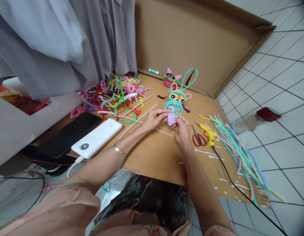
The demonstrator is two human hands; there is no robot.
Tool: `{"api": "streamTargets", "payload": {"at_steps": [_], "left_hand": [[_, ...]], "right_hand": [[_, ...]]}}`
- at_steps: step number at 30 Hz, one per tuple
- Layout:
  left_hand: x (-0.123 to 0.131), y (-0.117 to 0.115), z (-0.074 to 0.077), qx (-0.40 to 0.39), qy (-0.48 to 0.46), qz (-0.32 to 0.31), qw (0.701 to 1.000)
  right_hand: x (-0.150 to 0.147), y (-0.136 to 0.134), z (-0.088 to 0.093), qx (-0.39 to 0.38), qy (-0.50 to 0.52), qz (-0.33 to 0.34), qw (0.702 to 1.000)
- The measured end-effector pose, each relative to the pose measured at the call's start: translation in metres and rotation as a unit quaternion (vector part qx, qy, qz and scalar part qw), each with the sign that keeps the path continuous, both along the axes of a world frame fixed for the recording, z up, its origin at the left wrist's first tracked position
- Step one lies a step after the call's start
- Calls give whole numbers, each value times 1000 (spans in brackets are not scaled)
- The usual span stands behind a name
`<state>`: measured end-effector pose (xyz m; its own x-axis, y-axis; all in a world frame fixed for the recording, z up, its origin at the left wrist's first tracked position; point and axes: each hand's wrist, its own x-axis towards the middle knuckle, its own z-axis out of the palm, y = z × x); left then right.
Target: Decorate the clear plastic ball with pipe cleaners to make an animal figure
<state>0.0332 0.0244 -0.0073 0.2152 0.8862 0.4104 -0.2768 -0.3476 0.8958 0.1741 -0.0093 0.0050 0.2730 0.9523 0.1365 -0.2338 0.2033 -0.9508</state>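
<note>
Between my two hands is a small lilac piece of bent pipe cleaner, in the middle of the head view. My left hand grips its left edge with thumb and fingertips. My right hand pinches its right side. Just beyond it lies a clear round dish with a teal rim, touching a pipe-cleaner animal face with pink loop ears. Loose lilac pipe cleaners lie to the left of my hands. Red-handled scissors and a yellow glue gun are at the right.
A tangled heap of coloured pipe cleaners sits at the back left. Nearer are a white power bank and a black phone. Straight pipe cleaners line the right edge, beside the glue gun's cord. A cardboard wall closes the back.
</note>
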Motion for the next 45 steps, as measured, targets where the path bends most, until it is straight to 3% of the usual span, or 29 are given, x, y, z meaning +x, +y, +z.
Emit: {"api": "streamTargets", "payload": {"at_steps": [7,12,19,28,37,45], "left_hand": [[1,-5,-1,65,77,68,993],[2,-8,-2,126,113,81,982],[1,-6,-4,138,136,115,974],[1,-4,-10,215,182,148,948],[3,-4,-10,220,181,155,946],[3,-5,-9,201,175,159,951]], "right_hand": [[0,-1,-2,-26,38,51,998],[-1,-2,0,-30,68,71,995],[0,-1,-1,-35,68,85,993],[-3,1,-3,-12,57,71,996],[-3,2,-5,-3,32,57,998],[-7,1,-7,29,-10,-34,999]]}}
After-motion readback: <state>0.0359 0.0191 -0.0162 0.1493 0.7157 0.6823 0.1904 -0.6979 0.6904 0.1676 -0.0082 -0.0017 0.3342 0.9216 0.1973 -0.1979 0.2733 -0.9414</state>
